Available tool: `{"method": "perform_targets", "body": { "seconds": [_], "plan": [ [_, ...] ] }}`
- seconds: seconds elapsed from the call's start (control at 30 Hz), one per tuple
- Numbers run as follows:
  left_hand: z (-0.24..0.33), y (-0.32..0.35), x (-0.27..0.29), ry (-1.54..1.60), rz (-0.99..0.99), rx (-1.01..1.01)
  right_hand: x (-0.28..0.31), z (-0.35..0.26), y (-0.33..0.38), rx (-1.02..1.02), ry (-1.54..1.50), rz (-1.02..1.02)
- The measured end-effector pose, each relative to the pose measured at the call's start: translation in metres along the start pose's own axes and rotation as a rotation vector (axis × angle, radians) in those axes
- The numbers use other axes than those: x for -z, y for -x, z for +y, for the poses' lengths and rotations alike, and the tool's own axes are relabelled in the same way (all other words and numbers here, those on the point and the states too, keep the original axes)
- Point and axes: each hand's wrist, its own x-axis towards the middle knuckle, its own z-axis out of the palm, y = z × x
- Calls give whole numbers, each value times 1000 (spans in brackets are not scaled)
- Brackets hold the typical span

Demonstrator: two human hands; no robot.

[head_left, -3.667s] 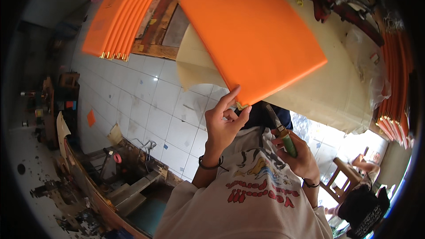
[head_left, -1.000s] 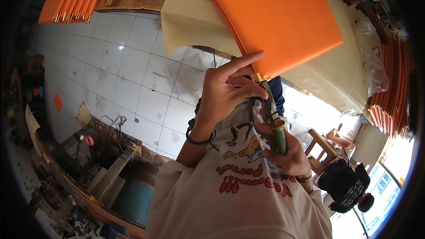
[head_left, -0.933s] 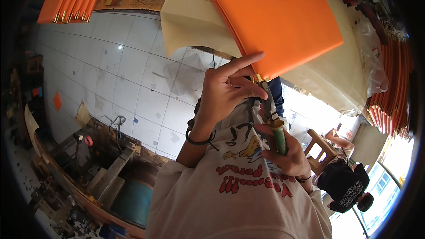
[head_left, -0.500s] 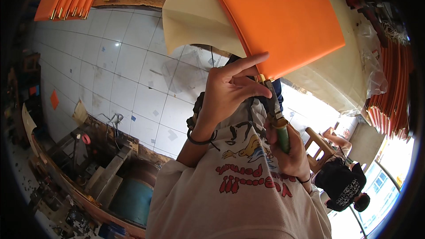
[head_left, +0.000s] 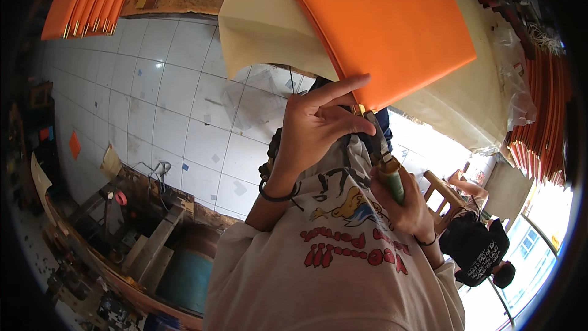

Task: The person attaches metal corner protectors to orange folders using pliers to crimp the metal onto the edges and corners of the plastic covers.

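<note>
The left hand (head_left: 315, 129) sits at picture centre, its fingers (head_left: 343, 86) loosely curled with the forefinger stretched toward two o'clock, touching the lower edge of the big orange sheet (head_left: 380, 24). That sheet fills the twelve-to-two o'clock area, its corner jutting to three o'clock over a cream sheet (head_left: 263, 24). The right hand (head_left: 404, 199), at four o'clock of the left, is closed round a green-handled tool (head_left: 392, 178) whose tip points up at the sheet's edge. Open white tiled floor (head_left: 171, 110) spreads toward nine o'clock. Stacked orange strips (head_left: 86, 0) lie at eleven o'clock, more (head_left: 539, 122) at three. A small orange tag (head_left: 73, 144) sits at nine o'clock; a cluttered tabletop (head_left: 122, 233) at seven.
</note>
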Motion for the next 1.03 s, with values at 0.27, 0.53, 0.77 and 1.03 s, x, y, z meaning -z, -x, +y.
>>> {"method": "perform_targets", "body": {
  "seconds": [0.27, 0.53, 0.77, 1.03],
  "plan": [
    [3, 1, -2, -126, 46, -22, 25, -9, -13, -180, -84, -153],
    [5, 1, -2, -73, 28, -3, 23, -17, 4, -137, -48, -120],
    [8, 0, -3, -72, 9, -14, 13, -9, 7, 12, -184, -78],
    [9, 0, -9, -147, 77, 8, 16, -7, 5, -10, -160, -122]
  ]
}}
